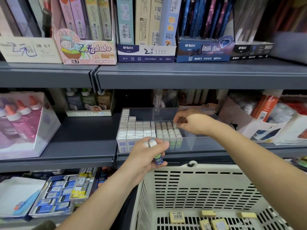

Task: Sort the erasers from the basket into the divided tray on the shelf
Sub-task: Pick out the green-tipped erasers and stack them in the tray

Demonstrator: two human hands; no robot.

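A grey metal shelf [79, 143] is recorded across the middle of the view. Directly below its front edge, a cream perforated basket [199, 193] is noted. A clear divided tray [199, 143] is seen standing on the shelf, close to the front edge. Its left compartment is packed with square white erasers [136, 130]. The next compartment is partly filled with rows of round-ended erasers [166, 131], stood upright. The rightmost part of the tray is seen bare.

The left hand [146, 161] is held in front of the tray's front wall, above the basket's far rim. Its fingers are curled round two sleeved erasers [155, 146]. The right hand [194, 123] is reached over the tray. A single eraser [175, 125] is pinched between its thumb and fingertips at the far end of the rightmost row.

Several yellow erasers [177, 217] are observed lying loose on the basket floor.
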